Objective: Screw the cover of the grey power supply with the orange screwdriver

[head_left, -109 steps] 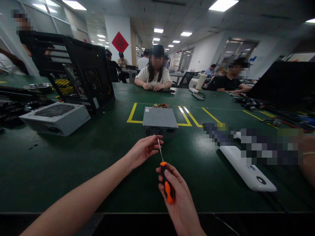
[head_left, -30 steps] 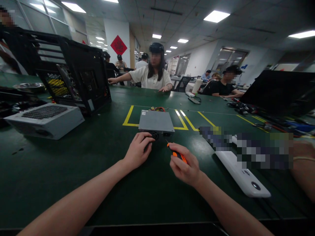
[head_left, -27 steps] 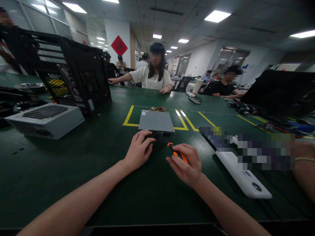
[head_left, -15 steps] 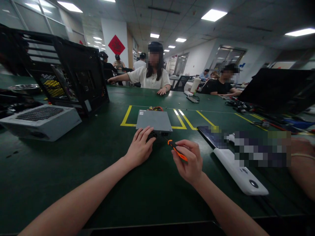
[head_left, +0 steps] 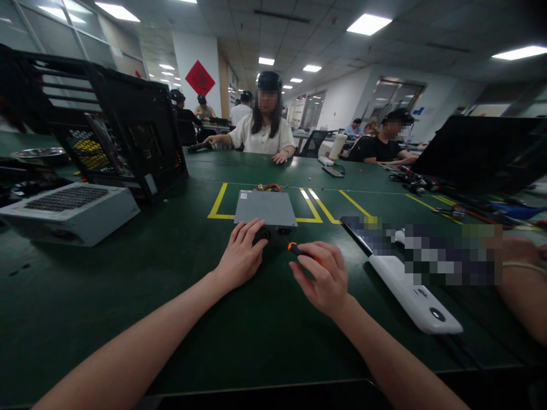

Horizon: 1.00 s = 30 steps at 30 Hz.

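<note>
A grey computer power supply (head_left: 265, 208) lies flat on the green table, coloured cables at its far side. My left hand (head_left: 241, 253) grips its near left edge, fingers over the top and thumb at the front face. In my right hand (head_left: 322, 277) is a screwdriver (head_left: 294, 247) with a black and orange handle, held loosely between thumb and fingers. Its thin shaft points at the front face of the power supply, near the socket. Whether the tip touches a screw is too small to tell.
A black computer case (head_left: 115, 119) stands at the left behind a second power supply (head_left: 70, 210). Yellow tape (head_left: 220, 199) marks the table. At the right lie a white device (head_left: 414, 296), a dark monitor (head_left: 482, 151) and tools. One person (head_left: 262, 128) sits opposite; another's arm (head_left: 523, 290) reaches in.
My right hand's fingers have shifted around the screwdriver, hiding more of its handle. My left hand stays on the power supply. The person opposite has drawn a dark object nearer along the table.
</note>
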Each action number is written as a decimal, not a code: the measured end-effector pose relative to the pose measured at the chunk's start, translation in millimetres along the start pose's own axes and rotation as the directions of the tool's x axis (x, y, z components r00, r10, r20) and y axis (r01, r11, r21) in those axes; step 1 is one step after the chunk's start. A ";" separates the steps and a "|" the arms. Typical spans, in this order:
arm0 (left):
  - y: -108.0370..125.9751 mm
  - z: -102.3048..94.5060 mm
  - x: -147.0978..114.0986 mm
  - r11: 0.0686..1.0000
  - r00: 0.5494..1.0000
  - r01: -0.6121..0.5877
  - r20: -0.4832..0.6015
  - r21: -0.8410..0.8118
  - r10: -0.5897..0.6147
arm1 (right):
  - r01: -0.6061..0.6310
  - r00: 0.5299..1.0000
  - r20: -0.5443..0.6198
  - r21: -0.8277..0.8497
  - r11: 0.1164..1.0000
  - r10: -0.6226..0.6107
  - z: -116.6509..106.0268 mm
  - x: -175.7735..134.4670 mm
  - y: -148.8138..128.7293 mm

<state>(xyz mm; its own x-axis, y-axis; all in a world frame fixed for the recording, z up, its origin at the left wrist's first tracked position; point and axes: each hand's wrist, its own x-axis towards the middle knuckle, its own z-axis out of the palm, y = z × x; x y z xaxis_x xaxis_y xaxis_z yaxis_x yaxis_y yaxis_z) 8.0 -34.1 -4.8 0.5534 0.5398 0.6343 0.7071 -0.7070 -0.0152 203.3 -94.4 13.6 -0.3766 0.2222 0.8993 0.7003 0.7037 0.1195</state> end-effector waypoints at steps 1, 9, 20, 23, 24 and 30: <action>0.2 -0.3 0.0 1.000 1.000 0.000 -0.004 -0.006 0.000 | 0.036 0.999 0.020 -0.007 0.999 -0.036 0.5 -0.9 -0.9; 1.1 1.1 0.2 1.000 1.000 -0.001 -0.003 0.011 0.001 | 0.086 0.994 0.063 -0.016 0.996 -0.085 2.9 -1.2 -9.3; 0.2 2.4 -0.6 1.000 1.000 -0.002 0.000 -0.003 0.002 | -0.002 1.000 0.023 -0.027 1.000 0.002 -0.1 -6.1 -3.6; -0.2 3.3 -0.9 1.000 1.000 -0.005 -0.001 -0.008 0.005 | -0.008 1.000 0.020 0.047 0.999 0.007 1.8 -7.2 -3.3; -0.3 3.6 -1.1 1.000 1.000 -0.004 -0.003 -0.014 0.004 | -0.011 0.999 0.033 0.071 0.997 0.009 2.4 -7.0 -3.3; -0.2 3.8 -0.9 0.999 1.000 -0.001 -0.011 -0.035 0.001 | 0.065 0.996 0.064 0.013 0.998 -0.066 1.0 -2.3 -2.6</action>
<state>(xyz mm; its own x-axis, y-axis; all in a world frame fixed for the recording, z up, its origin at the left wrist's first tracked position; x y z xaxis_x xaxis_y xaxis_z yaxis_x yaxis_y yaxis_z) 9.0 -32.7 -8.3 0.5493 0.5341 0.6427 0.6903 -0.7234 0.0111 201.7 -96.1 10.8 -0.4602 0.2178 0.8607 0.6660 0.7257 0.1725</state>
